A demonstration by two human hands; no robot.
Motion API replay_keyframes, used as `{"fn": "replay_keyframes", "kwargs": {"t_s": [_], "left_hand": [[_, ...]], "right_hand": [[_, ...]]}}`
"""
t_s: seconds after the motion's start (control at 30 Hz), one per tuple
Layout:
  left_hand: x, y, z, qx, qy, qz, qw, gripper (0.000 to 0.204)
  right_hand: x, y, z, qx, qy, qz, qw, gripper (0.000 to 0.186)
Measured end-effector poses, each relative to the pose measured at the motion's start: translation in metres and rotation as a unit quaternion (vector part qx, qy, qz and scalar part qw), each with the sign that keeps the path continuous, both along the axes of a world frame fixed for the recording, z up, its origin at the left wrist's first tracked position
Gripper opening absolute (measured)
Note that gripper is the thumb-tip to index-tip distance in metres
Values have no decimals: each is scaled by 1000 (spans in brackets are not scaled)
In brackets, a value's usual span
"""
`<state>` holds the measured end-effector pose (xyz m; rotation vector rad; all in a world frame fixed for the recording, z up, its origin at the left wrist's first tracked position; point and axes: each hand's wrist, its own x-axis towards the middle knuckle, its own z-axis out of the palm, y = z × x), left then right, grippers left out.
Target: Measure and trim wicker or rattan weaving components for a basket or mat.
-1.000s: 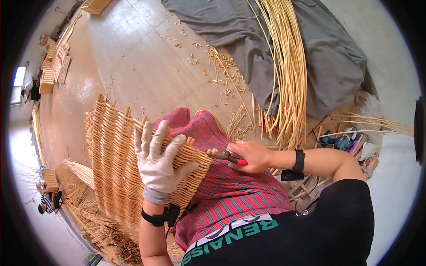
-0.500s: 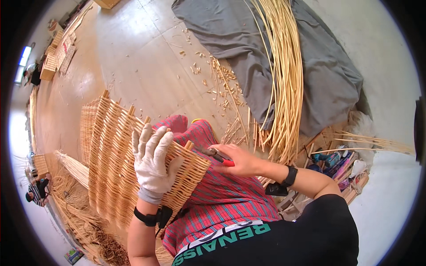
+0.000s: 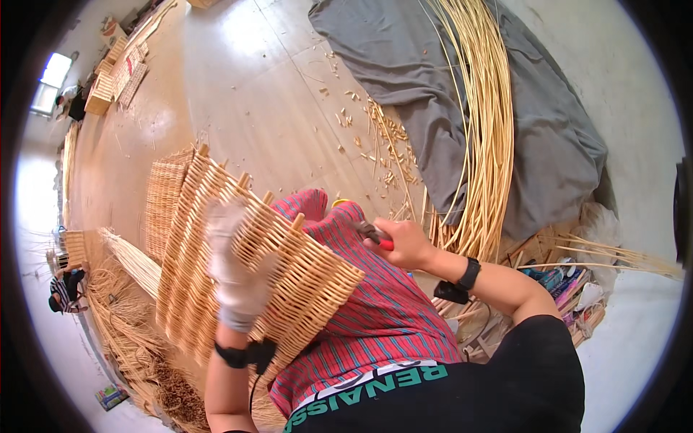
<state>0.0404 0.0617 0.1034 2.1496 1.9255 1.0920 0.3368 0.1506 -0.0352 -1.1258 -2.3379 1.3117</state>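
A woven wicker panel [image 3: 289, 289] leans tilted over my lap, with stake ends [image 3: 297, 222] sticking out of its upper edge. My left hand [image 3: 238, 270], in a white glove, lies over the panel's face. Motion blurs it, but its fingers look stretched out and hold nothing visible. My bare right hand [image 3: 411, 247] grips red-handled cutters [image 3: 382, 240] with a dark metal head, just right of the panel and apart from it. A red striped cloth [image 3: 375, 310] covers my lap beneath both.
Another woven piece [image 3: 167, 206] stands behind the panel. Long canes [image 3: 487, 137] lie on a grey cloth [image 3: 556, 151], with short offcuts [image 3: 390, 177] on the floor beside it. Tools and supplies [image 3: 559, 289] sit at right; loose strands [image 3: 130, 317] at left. A person [image 3: 68, 289] is at far left.
My left hand has slid down from the panel's upper edge onto its face. The cutters have moved away from the panel's edge. The whole view has shifted slightly.
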Motion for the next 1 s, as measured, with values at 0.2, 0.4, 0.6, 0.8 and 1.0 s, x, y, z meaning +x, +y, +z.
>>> {"fn": "replay_keyframes", "kwargs": {"t_s": [0.2, 0.4, 0.6, 0.8, 1.0], "left_hand": [[-167, -81, -1, -236, 26, 318, 918, 89], [-120, -112, -19, -213, 63, 355, 908, 76], [-124, -122, -23, -206, 18, 406, 890, 74], [-118, -111, -33, -173, 13, 394, 903, 75], [-114, -115, -21, -168, 18, 457, 873, 71]], "right_hand": [[-6, -51, -16, -420, 214, -157, 868, 33], [4, -44, -25, -321, 153, -114, 928, 37], [70, 1, -115, -2, -4, -154, 988, 40], [121, -66, -197, -375, -112, -261, 883, 20], [129, -156, -250, -204, -195, -186, 941, 44]]}}
